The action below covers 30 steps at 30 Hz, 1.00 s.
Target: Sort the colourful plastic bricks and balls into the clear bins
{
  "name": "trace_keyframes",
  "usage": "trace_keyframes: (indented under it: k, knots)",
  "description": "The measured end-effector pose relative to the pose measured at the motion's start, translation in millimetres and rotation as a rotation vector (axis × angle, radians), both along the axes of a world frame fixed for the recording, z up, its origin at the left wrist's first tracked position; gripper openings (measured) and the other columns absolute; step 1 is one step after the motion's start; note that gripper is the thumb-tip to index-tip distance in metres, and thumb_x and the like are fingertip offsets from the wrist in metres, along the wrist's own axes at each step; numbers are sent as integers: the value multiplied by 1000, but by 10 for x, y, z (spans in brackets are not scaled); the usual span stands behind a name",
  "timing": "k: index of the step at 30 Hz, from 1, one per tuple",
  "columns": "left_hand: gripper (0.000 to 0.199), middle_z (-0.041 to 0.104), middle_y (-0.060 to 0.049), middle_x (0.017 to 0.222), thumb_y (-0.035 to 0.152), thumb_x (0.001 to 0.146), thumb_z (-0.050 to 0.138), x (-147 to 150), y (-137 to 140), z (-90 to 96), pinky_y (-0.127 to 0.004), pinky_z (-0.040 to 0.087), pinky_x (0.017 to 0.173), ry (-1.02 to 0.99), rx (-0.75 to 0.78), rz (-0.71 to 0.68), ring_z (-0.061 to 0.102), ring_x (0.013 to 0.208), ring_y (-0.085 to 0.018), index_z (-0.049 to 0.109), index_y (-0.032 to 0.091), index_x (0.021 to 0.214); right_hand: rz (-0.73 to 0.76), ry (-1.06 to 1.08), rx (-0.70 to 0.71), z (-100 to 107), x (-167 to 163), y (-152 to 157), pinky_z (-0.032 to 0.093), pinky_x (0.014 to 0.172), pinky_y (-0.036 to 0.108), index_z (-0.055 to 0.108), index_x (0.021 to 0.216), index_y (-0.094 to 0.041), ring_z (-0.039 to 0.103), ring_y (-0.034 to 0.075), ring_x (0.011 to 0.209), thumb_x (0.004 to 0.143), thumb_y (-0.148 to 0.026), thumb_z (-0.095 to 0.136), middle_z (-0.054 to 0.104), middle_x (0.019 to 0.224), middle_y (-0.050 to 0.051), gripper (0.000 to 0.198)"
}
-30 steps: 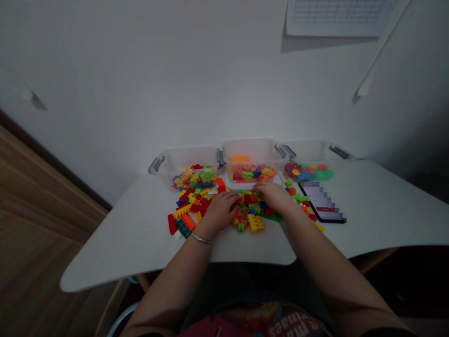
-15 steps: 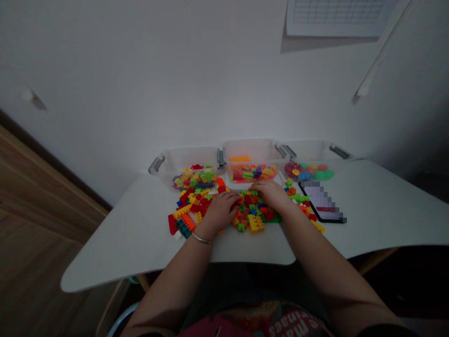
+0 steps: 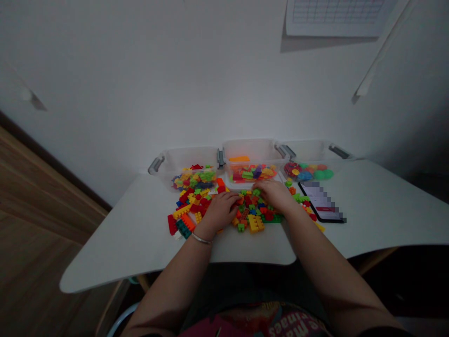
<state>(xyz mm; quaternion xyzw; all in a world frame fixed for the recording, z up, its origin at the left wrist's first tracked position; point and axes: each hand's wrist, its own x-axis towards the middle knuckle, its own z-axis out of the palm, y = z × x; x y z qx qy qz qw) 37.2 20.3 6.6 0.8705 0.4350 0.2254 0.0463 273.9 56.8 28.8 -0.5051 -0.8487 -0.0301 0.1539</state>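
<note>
A loose pile of colourful toy bricks (image 3: 248, 201) lies spread over the front middle of the white table. My left hand (image 3: 222, 209) rests on the left part of this pile, palm down, its fingers slightly apart and bent over the bricks; nothing shows held in it. Farther right, my right hand (image 3: 275, 194) reaches over the bricks with its fingers curled. A small green toy brick (image 3: 257, 192) shows at its fingertips, between fingers and thumb. Close in front of my hands lie a yellow brick (image 3: 256, 223) and a light green one (image 3: 241, 228).
Along the wall stand three clear plastic boxes with small toy pieces: the left box (image 3: 191, 157), the middle box (image 3: 252, 147) and the right box (image 3: 308, 150). A phone (image 3: 322, 203) lies right of the pile. The table's front edge (image 3: 252, 263) is near my body.
My right hand has shifted slightly right, and a green brick now shows at its fingertips. My left hand stays nearly where it was on the pile.
</note>
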Motion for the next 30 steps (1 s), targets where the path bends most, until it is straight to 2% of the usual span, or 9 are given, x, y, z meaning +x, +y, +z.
trace_keyframes:
  k: [4,6,10,13,15,17,24,27,30]
  knots:
    - [37,63,-6,130,18,86,54,1,-7,4,-41,41,107,-6,-9,2,54,119,-22,62,19,122,-8,191,29,-8,19,-37,47,96,38,69,109,-22,62,23,107,79,-9,60,70,114,7,34]
    - [37,63,-5,129,18,86,54,2,-6,2,-41,40,108,-7,-11,7,54,119,-22,62,20,122,-9,349,63,1,11,-49,50,91,39,70,107,-21,64,23,101,78,-15,62,71,108,8,30]
    - [37,63,-6,129,18,86,54,1,-6,13,-41,40,108,9,-19,3,54,120,-22,62,19,123,-89,679,241,130,13,-41,53,74,35,66,115,-20,63,20,79,79,-30,61,71,95,7,37]
    - [37,63,-6,130,18,86,53,-10,-16,31,-41,40,108,18,-29,5,54,119,-23,62,18,122,-153,812,387,316,55,35,51,71,34,65,117,-21,60,18,74,85,-35,52,69,91,7,37]
    - [36,63,-6,129,18,87,53,-24,-25,34,-41,40,108,16,-33,13,54,120,-23,63,19,122,-185,793,426,443,86,113,50,72,35,67,114,-20,60,19,75,87,-37,49,70,91,7,36]
    - [36,63,-6,129,19,87,53,-43,-33,27,-42,40,108,12,-32,17,54,120,-23,63,19,122,-219,705,403,545,103,186,48,76,36,68,113,-19,61,20,78,88,-37,47,71,91,8,37]
    - [37,63,-5,130,20,87,53,-78,-38,10,-42,39,110,7,-32,7,53,121,-23,62,20,123,-508,135,297,662,55,283,39,87,45,72,105,-19,57,31,98,89,-37,46,72,97,14,35]
    - [37,63,-5,130,19,87,53,-69,-44,18,-43,39,110,5,-39,16,53,121,-23,63,20,122,-490,64,259,624,42,320,40,87,45,73,98,-13,58,32,98,92,-30,40,71,99,18,37]
    - [37,63,-6,129,18,86,53,-64,-45,18,-43,39,110,-6,-30,15,54,121,-23,63,20,121,-436,45,262,561,53,369,43,86,46,74,89,-9,61,32,94,93,-25,37,71,91,21,41]
